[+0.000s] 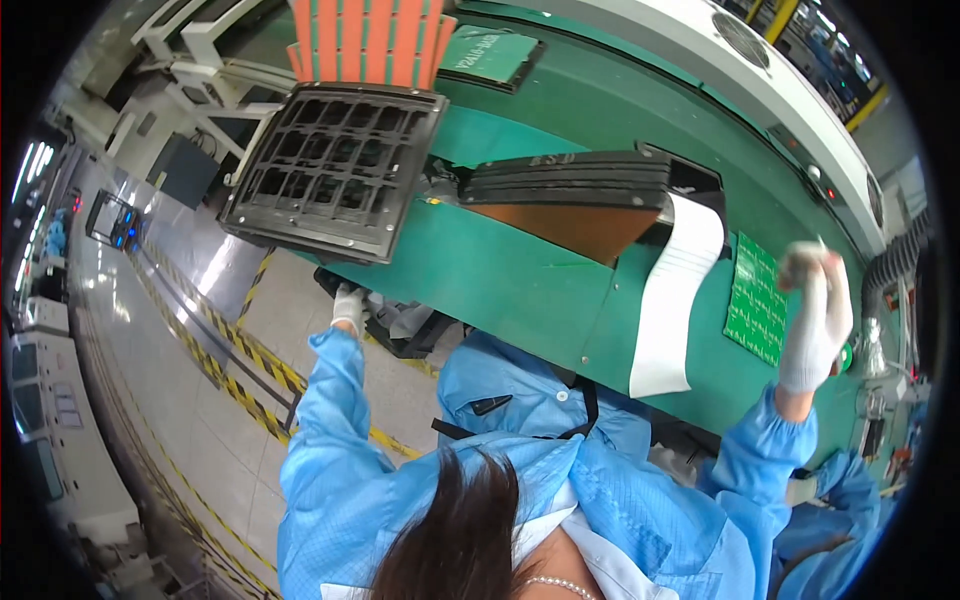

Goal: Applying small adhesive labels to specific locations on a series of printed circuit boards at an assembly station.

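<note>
My left hand (349, 306), in a white glove, is closed at the table's front left edge on the rim of a black bin (418, 346). Greyish plastic bags (402, 320) lie in that bin. My right hand (815, 325), gloved with fingertips bare, is raised at the right beside a green circuit board panel (755, 300). Its fingers are curled together and smeared by motion. A thin pale tip shows above them, too small to name. Left of the panel, a long white paper sheet (664, 300) hangs over a stack of black trays (570, 178).
A black gridded fixture (325, 170) stands at the table's left end, with an orange slatted rack (370, 40) behind it. A green plate (488, 54) lies farther back. White machine housing (800, 150) runs along the far side. Another person's blue sleeve (845, 500) is at the lower right.
</note>
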Demonstrator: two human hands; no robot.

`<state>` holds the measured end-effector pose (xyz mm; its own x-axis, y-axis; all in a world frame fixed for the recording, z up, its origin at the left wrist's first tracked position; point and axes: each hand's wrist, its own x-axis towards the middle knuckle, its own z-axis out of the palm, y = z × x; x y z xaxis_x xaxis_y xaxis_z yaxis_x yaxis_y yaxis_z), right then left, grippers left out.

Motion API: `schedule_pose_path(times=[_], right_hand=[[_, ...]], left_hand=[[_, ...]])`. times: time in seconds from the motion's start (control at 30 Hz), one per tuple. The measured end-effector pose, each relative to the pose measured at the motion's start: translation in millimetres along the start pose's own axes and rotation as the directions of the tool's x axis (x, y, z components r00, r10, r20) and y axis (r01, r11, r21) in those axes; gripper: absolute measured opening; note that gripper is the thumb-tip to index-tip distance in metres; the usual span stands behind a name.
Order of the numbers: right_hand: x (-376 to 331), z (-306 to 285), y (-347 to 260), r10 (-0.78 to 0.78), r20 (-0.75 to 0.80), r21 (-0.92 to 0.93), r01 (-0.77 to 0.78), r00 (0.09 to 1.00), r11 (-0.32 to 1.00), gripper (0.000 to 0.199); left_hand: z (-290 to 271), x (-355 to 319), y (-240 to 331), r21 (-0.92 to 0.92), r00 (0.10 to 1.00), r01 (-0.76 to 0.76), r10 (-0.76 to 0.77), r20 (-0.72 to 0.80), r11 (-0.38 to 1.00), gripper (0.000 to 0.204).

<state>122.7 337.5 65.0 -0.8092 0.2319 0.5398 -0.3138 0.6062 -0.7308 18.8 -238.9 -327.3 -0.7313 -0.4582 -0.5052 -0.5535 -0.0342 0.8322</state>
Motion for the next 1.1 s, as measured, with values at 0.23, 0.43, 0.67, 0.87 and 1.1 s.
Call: schedule_pose_path(times=[0.23,0.43,0.67,0.87,1.1], right_hand=[[178.8,135.0,-8.5,-0.002,0.84,-0.06,0.095,0.542,0.994,0.038],[284.9,307.5,91.5,0.498,0.756,-0.514,-0.086,0.424,0.853,0.038],[282.1,423.6,167.7,0.748,0.58,-0.629,-0.406,0.322,0.663,0.035],[284.3,443.1,196.2,0.731,0.552,-0.505,-0.537,0.401,0.676,0.027],[283.7,436.7,180.5,0.66,0.589,-0.511,-0.417,0.467,0.752,0.03]], left_hand=[[-40.0,-91.1,35.0,0.564,0.839,-0.544,0.422,0.345,0.621,0.038],[-22.8,-251.6,143.1,0.048,0.698,-0.562,0.442,0.563,0.826,0.035],[-36.7,-231.3,200.5,-0.495,0.865,-0.496,0.352,-0.358,0.714,0.049],[-32.4,-211.2,224.6,-0.455,0.833,-0.55,0.422,-0.358,0.7,0.067],[-19.3,-186.8,252.1,-0.608,0.9,-0.434,0.358,-0.251,0.665,0.064]])
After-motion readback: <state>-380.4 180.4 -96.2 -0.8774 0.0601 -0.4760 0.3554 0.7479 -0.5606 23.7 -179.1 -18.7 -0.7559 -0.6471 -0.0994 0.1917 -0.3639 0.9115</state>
